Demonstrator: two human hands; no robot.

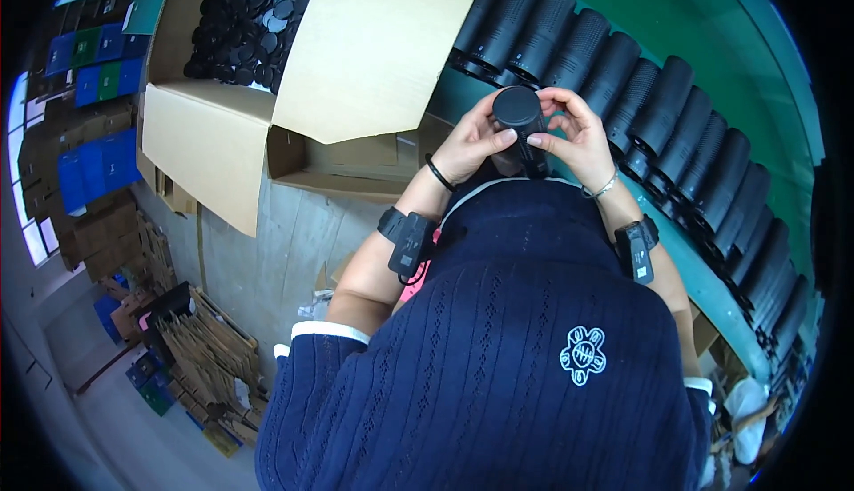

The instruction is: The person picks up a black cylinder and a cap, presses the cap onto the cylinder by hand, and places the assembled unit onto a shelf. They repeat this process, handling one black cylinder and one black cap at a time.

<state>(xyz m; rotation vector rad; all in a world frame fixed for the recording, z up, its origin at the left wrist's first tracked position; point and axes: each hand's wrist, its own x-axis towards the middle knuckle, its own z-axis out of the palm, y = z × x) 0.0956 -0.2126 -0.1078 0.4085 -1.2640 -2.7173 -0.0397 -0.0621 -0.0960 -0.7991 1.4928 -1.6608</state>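
Note:
Close in front of my body, a black cylinder (534, 151) stands roughly upright between my two hands, with a smooth round black cap (517, 107) at its top end. My left hand (476, 141) grips its left side, thumb pressed near the cap's edge and fingers curled behind. From the right, my right hand (578, 140) holds it with the thumb against the side and the index finger reaching to the cap's rim; its other fingers are bent. The cylinder's lower part is partly hidden by my hands and shirt.
Rows of textured black cylinders (614, 68) lie along a green surface (721, 42) on the right. An open cardboard box (209, 140) at upper left holds many black discs (253, 20). Beneath its flap sits another carton (342, 180). Flattened cardboard (213, 340) is stacked at lower left.

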